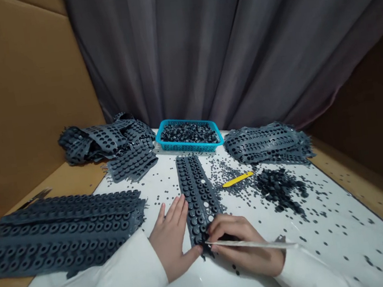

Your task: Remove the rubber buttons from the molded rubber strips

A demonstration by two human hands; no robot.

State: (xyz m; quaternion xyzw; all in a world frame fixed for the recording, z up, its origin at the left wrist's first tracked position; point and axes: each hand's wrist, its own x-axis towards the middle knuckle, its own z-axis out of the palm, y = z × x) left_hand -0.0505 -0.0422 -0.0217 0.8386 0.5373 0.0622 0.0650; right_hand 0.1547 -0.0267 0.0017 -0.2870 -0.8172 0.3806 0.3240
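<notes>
Head view, and here's the left hand (172, 241) pressing flat, fingers spread, on one dark rubber strip (197, 193), while the right hand (239, 244) curls narrowly round one slim pick (251, 244) at the strip's near end. Beyond, on the white surface (329, 233): three punched-sheet stacks (63, 234) (106, 139) (264, 146), one loose heap (279, 188), one yellow scraper (237, 179), one blue basket (188, 146) of rubber rings (189, 133).

Blue basket (174, 142) of black pieces (189, 133) at white table's (329, 233) far edge, punched sheets (264, 144) piled either side, grey curtain (180, 48) behind.
</notes>
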